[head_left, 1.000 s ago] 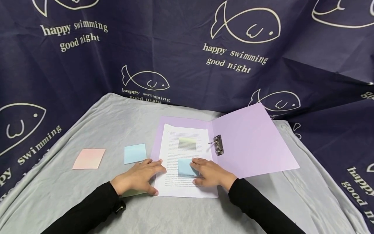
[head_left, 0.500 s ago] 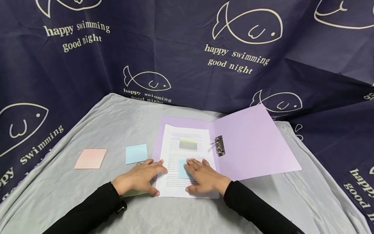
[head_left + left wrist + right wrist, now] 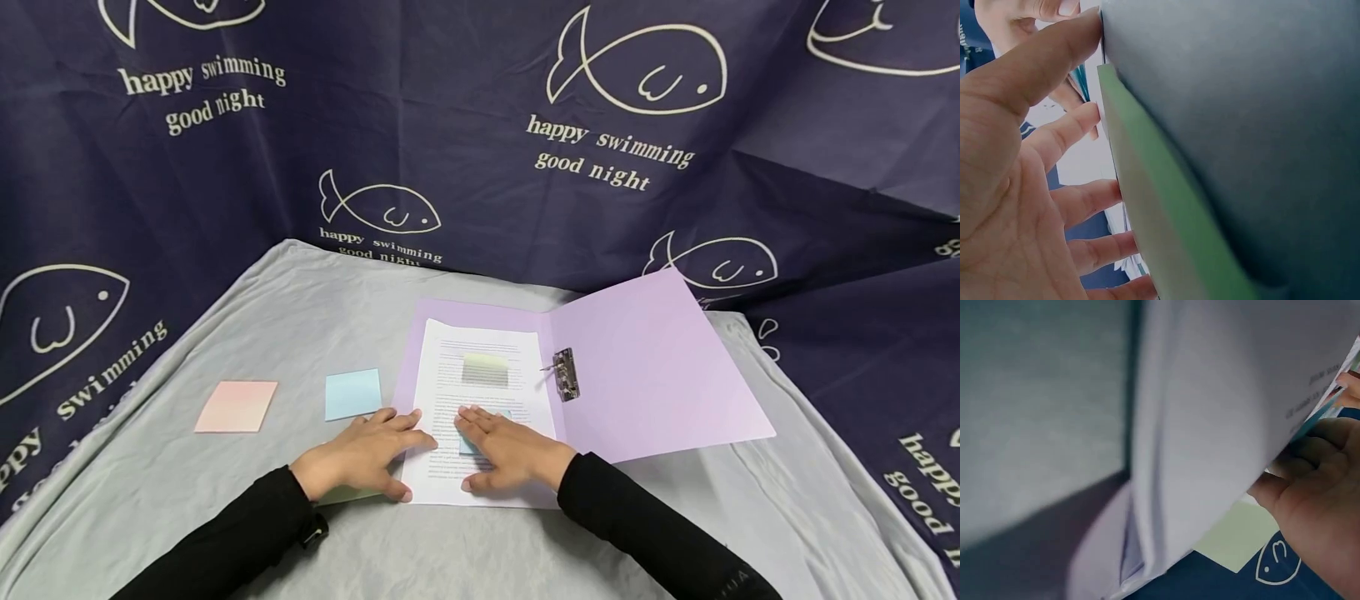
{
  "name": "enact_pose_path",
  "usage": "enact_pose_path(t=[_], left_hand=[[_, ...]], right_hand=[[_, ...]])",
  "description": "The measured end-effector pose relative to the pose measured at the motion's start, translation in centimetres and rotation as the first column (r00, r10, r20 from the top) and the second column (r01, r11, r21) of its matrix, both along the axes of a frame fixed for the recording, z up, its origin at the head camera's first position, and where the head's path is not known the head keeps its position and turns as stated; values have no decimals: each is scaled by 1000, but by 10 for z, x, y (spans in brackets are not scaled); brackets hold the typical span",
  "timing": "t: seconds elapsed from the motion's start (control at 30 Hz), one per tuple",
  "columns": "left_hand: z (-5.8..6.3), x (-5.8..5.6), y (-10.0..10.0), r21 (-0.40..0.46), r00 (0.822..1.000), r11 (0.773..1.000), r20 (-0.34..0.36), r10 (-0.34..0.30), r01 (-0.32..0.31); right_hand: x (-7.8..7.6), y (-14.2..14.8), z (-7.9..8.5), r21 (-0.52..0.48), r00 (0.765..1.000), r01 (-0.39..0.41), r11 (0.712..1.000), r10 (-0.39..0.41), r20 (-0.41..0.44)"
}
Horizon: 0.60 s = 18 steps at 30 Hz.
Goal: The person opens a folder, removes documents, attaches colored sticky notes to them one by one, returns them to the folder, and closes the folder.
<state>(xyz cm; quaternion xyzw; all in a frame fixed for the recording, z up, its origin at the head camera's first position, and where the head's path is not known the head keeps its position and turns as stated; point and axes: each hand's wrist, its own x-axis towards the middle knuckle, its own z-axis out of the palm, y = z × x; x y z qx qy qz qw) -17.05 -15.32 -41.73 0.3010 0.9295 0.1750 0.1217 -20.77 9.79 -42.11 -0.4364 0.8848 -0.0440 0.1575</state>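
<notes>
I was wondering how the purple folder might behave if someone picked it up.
The purple folder would probably feel stiff, as its right half slants up without sagging. The metal clip probably adds weight near the fold. The printed paper, on the half opposite the clip, might slide out.

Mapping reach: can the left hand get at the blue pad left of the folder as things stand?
Probably yes. The left hand rests at the edge of the paper, the blue pad lies close beyond it, and nothing visible blocks the way. It would likely need to leave the paper first.
</notes>
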Motion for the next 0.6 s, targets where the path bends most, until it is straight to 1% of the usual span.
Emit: enact_pose_path(t=[0.07, 0.2, 0.47, 0.6], left_hand=[[0, 0, 1, -1, 1000, 1000, 4, 3, -3], [1, -1, 1, 3, 1000, 1000, 11, 9, -10], [0, 1, 0, 10, 1000, 1000, 1, 16, -16], [0, 1, -1, 13, 1000, 1000, 5, 14, -14]], right_hand=[[0, 5, -1, -14, 1000, 8, 1000, -8, 7], [0, 18, -1, -42, 999, 49, 998, -49, 20], [0, 45, 2, -38, 990, 140, 989, -139, 34], [0, 53, 3, -39, 988, 149, 988, -147, 45]])
